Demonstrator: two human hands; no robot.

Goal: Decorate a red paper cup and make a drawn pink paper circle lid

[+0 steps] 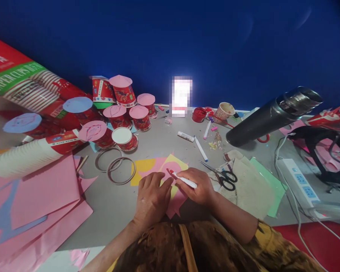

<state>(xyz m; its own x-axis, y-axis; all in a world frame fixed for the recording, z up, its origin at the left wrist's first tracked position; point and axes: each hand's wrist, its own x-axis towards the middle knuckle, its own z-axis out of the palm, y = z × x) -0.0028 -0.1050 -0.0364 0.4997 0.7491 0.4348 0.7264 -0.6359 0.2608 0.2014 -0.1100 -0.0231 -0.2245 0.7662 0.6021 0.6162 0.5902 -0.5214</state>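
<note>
Weighing little, probably, the white marker (190,183) should feel stiff and smooth, best held low on its barrel, where the right hand (200,187) has a narrow grip on it over pink paper (172,165), likely easily creased, lying on the tabletop (116,211) under the loosely spread left hand (153,196).

The marker (189,182) is white with a red tip (169,172), and the paper (172,165) under it is pink. At left, the printed paper cups (126,97) are red, with pink, blue and white tops (92,131). The vacuum flask (253,122) at right is black; the far wall (147,45) is dark blue.
</note>
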